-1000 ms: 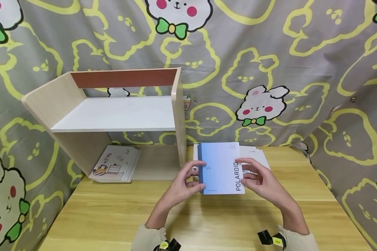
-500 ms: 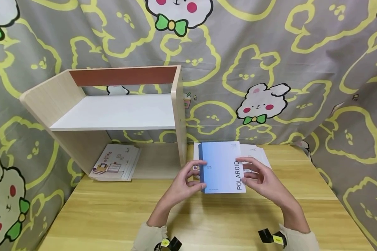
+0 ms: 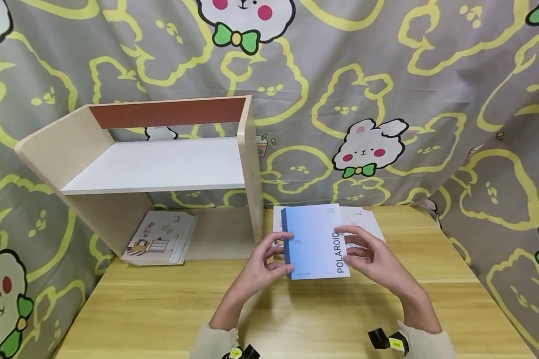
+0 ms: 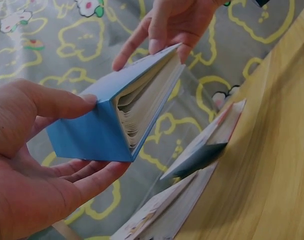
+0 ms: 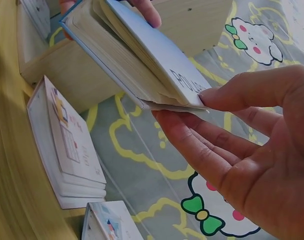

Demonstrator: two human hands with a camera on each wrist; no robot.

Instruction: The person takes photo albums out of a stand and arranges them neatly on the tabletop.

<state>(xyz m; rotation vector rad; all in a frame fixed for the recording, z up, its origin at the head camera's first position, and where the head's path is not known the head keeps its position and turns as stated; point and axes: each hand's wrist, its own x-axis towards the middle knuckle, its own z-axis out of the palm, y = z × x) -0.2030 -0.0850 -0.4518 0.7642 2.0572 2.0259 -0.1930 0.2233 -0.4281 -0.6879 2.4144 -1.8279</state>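
A thick blue photo album [image 3: 314, 244] with POLAROID printed along its front cover is held up over the table between both hands. My left hand [image 3: 262, 264] grips it at the spine, and the left wrist view shows the thumb on the upper edge and fingers below the blue spine [image 4: 89, 132]. On the opposite side my right hand [image 3: 379, 262] pinches the fore edge, thumb on the front cover and fingers under the back one. Cream pages [image 5: 127, 55] show slightly fanned between the covers.
White illustrated books [image 3: 364, 222] lie on the wooden table [image 3: 161, 309] behind the album, partly hidden by it. To the left stands a two-level desk shelf [image 3: 161, 167], with more white books [image 3: 159, 237] stacked on its lower level. A patterned curtain [image 3: 296, 124] hangs behind.
The head view has shifted a little, so the shelf sits slightly further left. Both hands keep their hold on the photo album, which stays almost in place.
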